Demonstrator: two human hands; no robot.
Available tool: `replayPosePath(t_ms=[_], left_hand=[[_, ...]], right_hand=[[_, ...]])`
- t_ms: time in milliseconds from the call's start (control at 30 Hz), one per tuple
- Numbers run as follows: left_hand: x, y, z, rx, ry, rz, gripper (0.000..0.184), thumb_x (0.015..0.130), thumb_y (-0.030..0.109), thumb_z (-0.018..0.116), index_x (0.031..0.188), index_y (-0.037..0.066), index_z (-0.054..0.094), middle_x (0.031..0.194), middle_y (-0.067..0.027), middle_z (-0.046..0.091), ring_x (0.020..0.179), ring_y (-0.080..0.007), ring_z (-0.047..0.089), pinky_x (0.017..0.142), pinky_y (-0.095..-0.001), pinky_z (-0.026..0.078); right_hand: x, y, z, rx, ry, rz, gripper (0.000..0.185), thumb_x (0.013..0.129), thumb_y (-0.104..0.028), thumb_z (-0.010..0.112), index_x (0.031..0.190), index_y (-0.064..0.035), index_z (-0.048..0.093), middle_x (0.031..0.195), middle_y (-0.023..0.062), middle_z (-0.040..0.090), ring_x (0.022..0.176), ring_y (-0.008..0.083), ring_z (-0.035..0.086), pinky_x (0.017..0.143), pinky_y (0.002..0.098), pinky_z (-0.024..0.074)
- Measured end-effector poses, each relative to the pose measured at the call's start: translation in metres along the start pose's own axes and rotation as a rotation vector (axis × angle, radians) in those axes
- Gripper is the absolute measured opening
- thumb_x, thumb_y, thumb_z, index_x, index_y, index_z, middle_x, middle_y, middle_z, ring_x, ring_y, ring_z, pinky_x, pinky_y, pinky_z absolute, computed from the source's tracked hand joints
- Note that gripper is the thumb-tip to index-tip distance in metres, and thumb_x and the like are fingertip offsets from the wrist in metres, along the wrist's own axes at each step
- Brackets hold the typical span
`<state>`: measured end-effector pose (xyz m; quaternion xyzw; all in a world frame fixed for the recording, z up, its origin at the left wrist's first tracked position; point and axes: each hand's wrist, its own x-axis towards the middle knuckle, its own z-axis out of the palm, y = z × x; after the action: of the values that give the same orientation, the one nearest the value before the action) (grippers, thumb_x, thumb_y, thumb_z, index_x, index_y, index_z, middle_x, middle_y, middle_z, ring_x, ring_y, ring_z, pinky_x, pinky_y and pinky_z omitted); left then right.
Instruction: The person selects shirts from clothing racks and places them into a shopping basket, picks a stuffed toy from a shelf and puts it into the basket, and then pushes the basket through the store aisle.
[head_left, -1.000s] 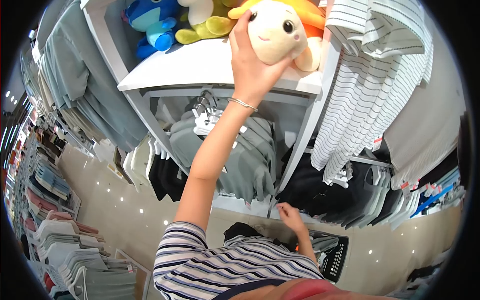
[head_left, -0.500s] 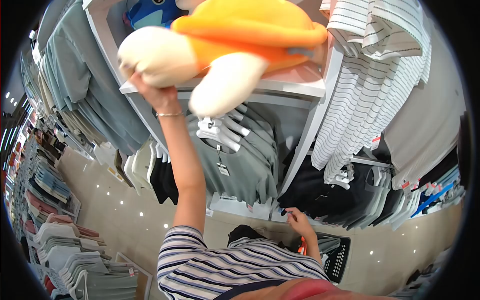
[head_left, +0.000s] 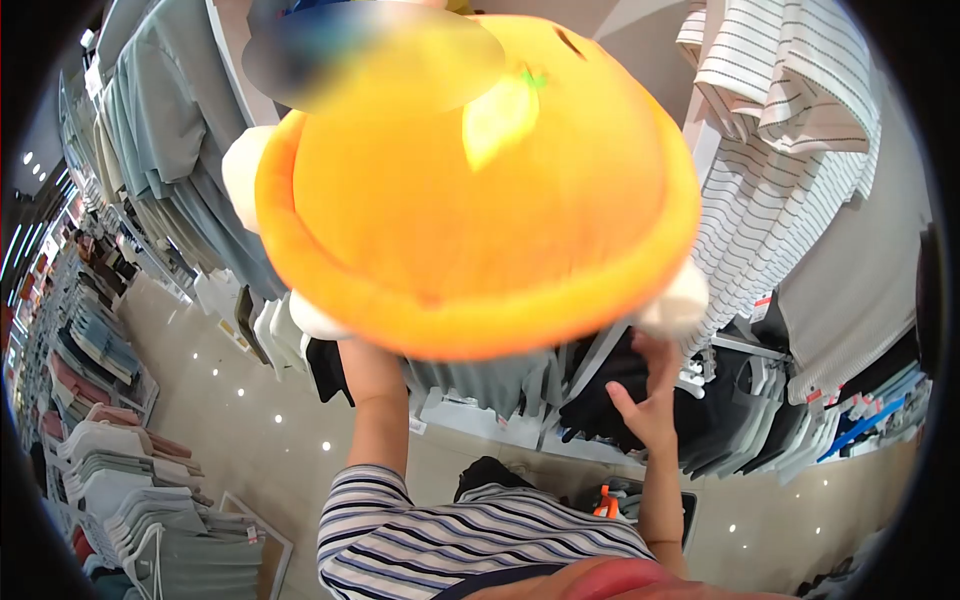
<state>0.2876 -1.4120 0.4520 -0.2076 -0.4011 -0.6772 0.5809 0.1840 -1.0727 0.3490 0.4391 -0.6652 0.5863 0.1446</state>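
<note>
Orange plush (head_left: 480,230), R hand (head_left: 654,400) upright, spread, nr it

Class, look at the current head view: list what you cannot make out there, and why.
Head view, now:
- Left hand: hidden behind the toy; only its arm shows.
- Toy's face: out of sight, as its orange side fills the view.
- Toy's upper left part: smeared by a blurred patch.
- Right hand: fingertips blurred, so contact with the toy is unclear.
- Red and white tag: print too small to read.
</note>
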Motion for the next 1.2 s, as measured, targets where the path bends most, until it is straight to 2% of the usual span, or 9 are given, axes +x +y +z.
replayPosePath(t_ms=[33, 100, 300, 633, 733, 833, 1000, 1067, 1200], left_hand=[[-0.02, -0.001, 0.005, 0.048, -0.092, -0.063, 0.074, 0.076, 0.053, 0.054, 0.129, 0.004, 0.035, 0.125, -0.0139, 0.046, 0.116, -0.0264, 0.047, 0.095, -0.0421, 0.041], [-0.065, -0.004, 0.016, 0.126, -0.353, -0.218, 0.076, 0.075, 0.054, 0.055, 0.129, 0.004, 0.035, 0.125, -0.014, 0.046, 0.116, -0.0263, 0.047, 0.095, -0.0419, 0.041], [-0.124, 0.013, 0.022, 0.235, -1.015, -0.429, 0.08, 0.072, 0.054, 0.058, 0.129, 0.002, 0.035, 0.125, -0.0144, 0.046, 0.116, -0.0258, 0.046, 0.096, -0.041, 0.04], [-0.025, 0.02, 0.022, 0.283, -0.619, -0.082, 0.087, 0.068, 0.055, 0.063, 0.129, 0.0, 0.034, 0.125, -0.0149, 0.046, 0.117, -0.0251, 0.045, 0.096, -0.0397, 0.039], [-0.062, -0.013, 0.036, 0.205, -0.612, -0.344, 0.09, 0.066, 0.055, 0.065, 0.129, -0.001, 0.034, 0.125, -0.0151, 0.046, 0.117, -0.0249, 0.045, 0.096, -0.0392, 0.039], [-0.115, -0.046, 0.057, 0.161, -0.544, -0.856, 0.097, 0.057, 0.054, 0.073, 0.125, -0.005, 0.036, 0.121, -0.0129, 0.046, 0.113, -0.0208, 0.045, 0.093, -0.0332, 0.037], [-0.202, -0.122, 0.097, 0.313, -0.834, -0.891, 0.041, 0.085, 0.025, 0.059, 0.115, -0.001, 0.049, 0.095, -0.0056, 0.06, 0.086, -0.0103, 0.054, 0.077, -0.0249, 0.044], [-0.232, -0.139, 0.122, 0.231, -0.893, -1.031, 0.036, 0.088, 0.019, 0.055, 0.117, -0.002, 0.047, 0.094, -0.0072, 0.061, 0.077, -0.0095, 0.058, 0.061, -0.0225, 0.047], [-0.297, -0.182, 0.151, -0.12, -0.852, -1.207, 0.026, 0.091, 0.009, 0.047, 0.115, -0.002, 0.049, 0.097, -0.0113, 0.063, 0.078, -0.0157, 0.063, 0.06, -0.0238, 0.051]], right_hand=[[0.011, -0.02, 0.007, -0.012, 0.1, -0.004, 0.1, 0.066, -0.014, 0.076, 0.138, -0.0031, 0.008, 0.129, 0.0149, 0.039, 0.119, 0.0266, 0.039, 0.101, 0.0368, 0.0291], [0.041, -0.065, 0.015, -0.366, 0.33, -0.404, 0.077, 0.077, -0.027, 0.067, 0.135, -0.003, 0.021, 0.122, 0.0142, 0.045, 0.112, 0.0248, 0.047, 0.096, 0.0356, 0.0364], [-0.001, -0.028, 0.015, -0.129, 0.383, -0.185, 0.067, 0.079, -0.028, 0.063, 0.13, -0.0032, 0.026, 0.117, 0.0127, 0.047, 0.106, 0.0227, 0.049, 0.092, 0.0343, 0.0388], [-0.104, 0.004, -0.053, 0.113, 0.557, 0.221, 0.052, 0.083, -0.031, 0.057, 0.122, -0.0036, 0.036, 0.11, 0.0103, 0.051, 0.097, 0.019, 0.052, 0.085, 0.032, 0.0428], [-0.142, -0.001, -0.078, 0.114, 0.681, 0.296, 0.048, 0.084, -0.032, 0.055, 0.119, -0.0038, 0.039, 0.108, 0.0095, 0.053, 0.095, 0.0179, 0.053, 0.083, 0.0313, 0.044], [-0.176, -0.018, -0.104, 0.102, 0.839, 0.339, 0.045, 0.085, -0.033, 0.054, 0.117, -0.0039, 0.042, 0.105, 0.0088, 0.054, 0.092, 0.0168, 0.055, 0.081, 0.0307, 0.0452], [-0.256, -0.051, -0.141, 0.063, 1.145, 0.367, 0.04, 0.087, -0.034, 0.05, 0.113, -0.0041, 0.046, 0.102, 0.0076, 0.056, 0.088, 0.015, 0.056, 0.077, 0.0295, 0.0472], [-0.287, -0.07, -0.154, 0.051, 1.273, 0.327, 0.039, 0.088, -0.035, 0.049, 0.111, -0.0042, 0.048, 0.1, 0.0071, 0.057, 0.086, 0.0143, 0.057, 0.076, 0.0291, 0.048], [-0.312, -0.113, -0.165, -0.239, 1.446, 0.164, 0.037, 0.09, -0.036, 0.047, 0.108, -0.0043, 0.052, 0.097, 0.0061, 0.058, 0.082, 0.0128, 0.058, 0.073, 0.0282, 0.0496]])
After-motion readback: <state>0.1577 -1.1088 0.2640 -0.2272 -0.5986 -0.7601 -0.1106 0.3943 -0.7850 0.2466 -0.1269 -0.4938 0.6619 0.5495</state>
